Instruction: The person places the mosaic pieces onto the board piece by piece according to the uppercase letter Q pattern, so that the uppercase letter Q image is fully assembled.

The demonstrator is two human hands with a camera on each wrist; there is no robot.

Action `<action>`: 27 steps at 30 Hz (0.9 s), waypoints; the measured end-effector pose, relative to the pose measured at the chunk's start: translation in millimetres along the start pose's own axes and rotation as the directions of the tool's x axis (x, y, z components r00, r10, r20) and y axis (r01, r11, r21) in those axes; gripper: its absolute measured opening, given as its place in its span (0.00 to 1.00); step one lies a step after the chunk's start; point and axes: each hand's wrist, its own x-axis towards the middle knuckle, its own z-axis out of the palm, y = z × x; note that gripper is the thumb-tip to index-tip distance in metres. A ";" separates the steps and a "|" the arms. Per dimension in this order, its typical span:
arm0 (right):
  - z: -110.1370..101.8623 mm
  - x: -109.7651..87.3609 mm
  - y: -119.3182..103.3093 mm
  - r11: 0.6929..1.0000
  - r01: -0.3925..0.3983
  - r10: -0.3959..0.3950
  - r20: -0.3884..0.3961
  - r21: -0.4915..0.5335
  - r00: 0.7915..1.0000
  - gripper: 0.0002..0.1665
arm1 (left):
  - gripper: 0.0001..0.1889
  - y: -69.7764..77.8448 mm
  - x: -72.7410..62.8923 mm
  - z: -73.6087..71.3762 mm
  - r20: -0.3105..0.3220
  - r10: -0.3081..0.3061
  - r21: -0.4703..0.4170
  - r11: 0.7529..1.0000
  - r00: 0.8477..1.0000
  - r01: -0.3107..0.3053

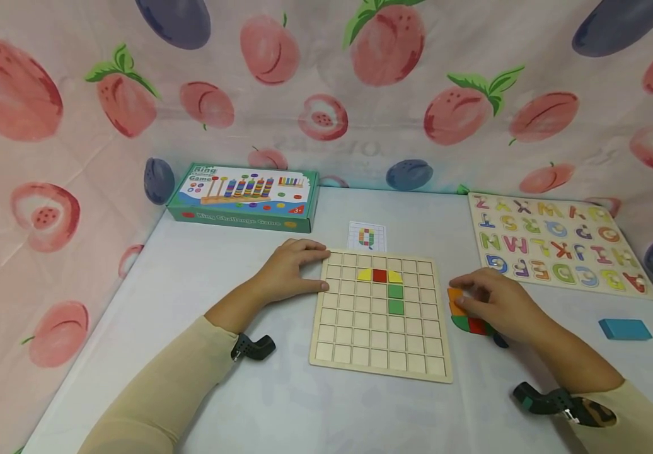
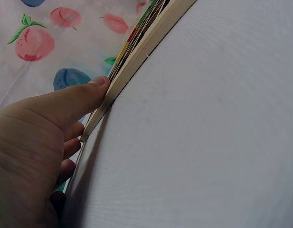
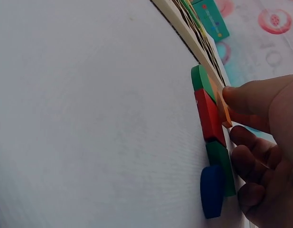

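A wooden grid board (image 1: 346, 350) lies on the table. In its upper rows sit a red square (image 1: 380, 275) between two yellow rounded pieces (image 1: 365, 274), with two green squares (image 1: 396, 299) below at the right. My left hand (image 1: 287, 271) rests against the board's left edge, thumb and fingers extended; the left wrist view shows the thumb (image 2: 96, 85) on the rim. Right of the board, my right hand (image 1: 499, 302) pinches an orange piece (image 3: 223, 110) between thumb and fingers. Beneath it lie a green rounded piece (image 3: 197, 78), a red block (image 3: 209, 116), another green block (image 3: 221, 166) and a blue piece (image 3: 212, 192).
A pattern card (image 1: 367, 236) with a coloured Q shape lies behind the board. The Ring Challenge Game box (image 1: 241, 217) stands at the back left. An alphabet puzzle board (image 1: 559, 243) lies at the back right, with a blue block (image 1: 624, 329) in front of it.
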 end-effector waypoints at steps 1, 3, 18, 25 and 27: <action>0.2 0.3 0.3 1.000 -0.003 0.003 0.003 -0.004 1.000 0.18 | 0.38 -0.1 0.0 0.0 -0.001 0.001 0.001 1.000 1.000 -0.001; 0.9 1.0 1.2 1.000 -0.009 0.009 0.009 -0.011 1.000 0.18 | 0.38 -0.1 0.0 -0.1 -0.001 0.004 0.001 1.000 1.000 -0.004; 3.4 1.1 -0.6 0.998 -0.056 0.056 -0.024 0.007 0.998 0.16 | 0.38 0.9 -0.8 -0.5 -0.005 0.008 0.001 1.000 1.000 -0.008; 3.4 0.6 -2.2 0.997 -0.076 0.077 -0.030 0.033 0.997 0.12 | 0.38 0.8 -1.1 -0.3 -0.003 0.008 -0.001 1.000 1.000 -0.008; 3.0 1.0 -2.2 0.997 -0.067 0.068 -0.034 0.044 0.997 0.12 | 0.38 0.6 -0.8 -0.1 -0.004 0.007 -0.001 1.000 1.000 -0.007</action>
